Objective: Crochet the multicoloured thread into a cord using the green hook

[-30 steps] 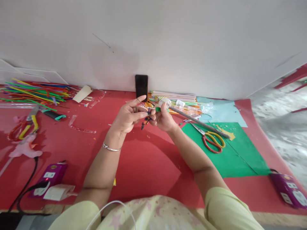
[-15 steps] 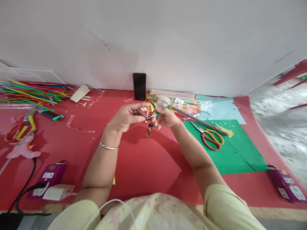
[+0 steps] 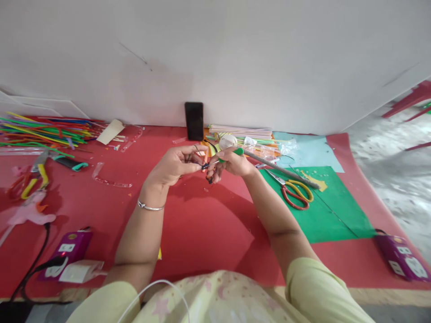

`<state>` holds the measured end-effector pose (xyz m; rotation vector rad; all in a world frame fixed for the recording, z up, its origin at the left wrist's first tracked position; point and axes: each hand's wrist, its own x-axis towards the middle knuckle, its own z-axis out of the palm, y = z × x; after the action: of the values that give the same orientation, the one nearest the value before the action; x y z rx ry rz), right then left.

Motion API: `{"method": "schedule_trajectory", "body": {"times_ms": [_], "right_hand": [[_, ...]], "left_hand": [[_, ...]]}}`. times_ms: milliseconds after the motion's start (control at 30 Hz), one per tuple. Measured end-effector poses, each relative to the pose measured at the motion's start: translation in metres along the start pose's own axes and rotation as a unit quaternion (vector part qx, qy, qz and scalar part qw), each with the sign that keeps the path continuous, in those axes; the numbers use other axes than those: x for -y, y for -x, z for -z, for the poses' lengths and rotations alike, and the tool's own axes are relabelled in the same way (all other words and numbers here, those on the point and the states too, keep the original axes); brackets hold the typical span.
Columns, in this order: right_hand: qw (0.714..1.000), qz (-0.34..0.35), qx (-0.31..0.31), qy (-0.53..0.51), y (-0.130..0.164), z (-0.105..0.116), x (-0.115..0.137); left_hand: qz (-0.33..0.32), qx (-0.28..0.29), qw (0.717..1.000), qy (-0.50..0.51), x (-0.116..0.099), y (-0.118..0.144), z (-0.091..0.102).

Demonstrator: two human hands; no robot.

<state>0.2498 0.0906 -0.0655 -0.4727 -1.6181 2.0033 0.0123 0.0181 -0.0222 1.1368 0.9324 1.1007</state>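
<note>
Fingers of both hands pinch a green-handled tool lying left-right.

A red mat covers the work surface. Relative to it, a black phone stands at its far edge, and a bundle of straws in green, yellow, red and blue lies at its far left corner. A green sheet overlaps its right part, with a light blue sheet behind that. Scissors with red and yellow handles rest on the green. Purple power strips sit at its near corners. The sleeve is pale yellow.
</note>
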Motion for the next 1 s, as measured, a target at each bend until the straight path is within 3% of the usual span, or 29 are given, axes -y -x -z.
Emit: {"method": "schedule_trajectory", "body": {"times_ms": [133,200,267,333,400,433,500,667,833,1000], "right_hand": [[0.993,0.049,-0.044,0.098,0.008,-0.010,0.009],[0.969,0.104,-0.082,0.210,0.011,-0.017,0.013],[0.908,0.193,-0.128,0.350,0.010,-0.024,0.010],[0.813,0.280,-0.159,0.485,0.005,-0.028,-0.001],[0.732,0.316,-0.177,0.577,0.000,-0.028,-0.016],[0.705,0.327,-0.184,0.601,-0.002,-0.027,-0.024],[0.682,0.344,-0.188,0.618,-0.004,-0.022,-0.033],[0.716,0.346,-0.114,0.596,0.004,-0.009,-0.018],[0.751,0.335,-0.072,0.564,0.010,-0.014,0.013],[0.830,0.319,-0.065,0.453,0.016,-0.022,0.028]], "left_hand": [[0.004,-0.037,0.999,-0.015,0.000,-0.001,0.000],[-0.009,-0.073,0.997,-0.024,0.000,-0.002,-0.001],[-0.024,-0.108,0.994,-0.012,-0.001,-0.003,-0.001],[-0.025,-0.122,0.992,0.026,-0.001,-0.004,-0.002],[-0.007,-0.110,0.991,0.075,-0.001,-0.005,-0.001],[0.005,-0.098,0.990,0.098,-0.001,-0.006,0.000],[0.026,-0.070,0.988,0.134,-0.001,-0.006,0.001],[0.041,-0.019,0.989,0.141,-0.004,-0.004,0.010],[0.022,-0.071,0.995,0.073,-0.009,-0.003,0.012],[0.013,-0.082,0.996,0.034,-0.012,-0.001,0.008]]}}
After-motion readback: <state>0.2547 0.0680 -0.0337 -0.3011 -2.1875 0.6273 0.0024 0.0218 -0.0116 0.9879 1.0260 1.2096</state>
